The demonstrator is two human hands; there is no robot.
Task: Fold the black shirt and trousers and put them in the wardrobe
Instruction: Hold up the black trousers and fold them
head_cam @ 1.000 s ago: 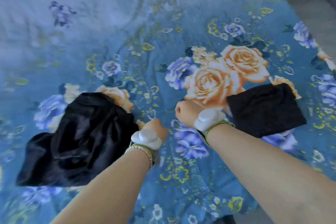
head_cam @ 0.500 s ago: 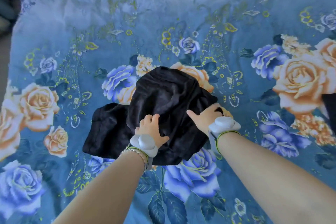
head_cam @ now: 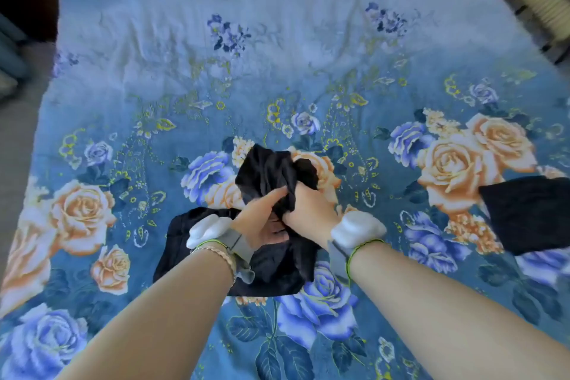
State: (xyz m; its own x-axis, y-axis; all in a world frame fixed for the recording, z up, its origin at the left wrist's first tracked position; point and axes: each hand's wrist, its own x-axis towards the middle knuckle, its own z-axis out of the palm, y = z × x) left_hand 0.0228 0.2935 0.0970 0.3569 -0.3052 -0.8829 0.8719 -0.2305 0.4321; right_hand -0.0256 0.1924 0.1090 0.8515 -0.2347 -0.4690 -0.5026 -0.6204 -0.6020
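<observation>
- A crumpled black garment [head_cam: 268, 170], glossy and creased, is bunched at the middle of the flowered bed [head_cam: 216, 55]
- Its long axis is laid from near to far
- The grip of the left hand [head_cam: 259, 217] and of the right hand [head_cam: 310, 210] is closed on it
- Shirt or trousers cannot be told; a folded black garment [head_cam: 530, 213] is cut off at the right
</observation>
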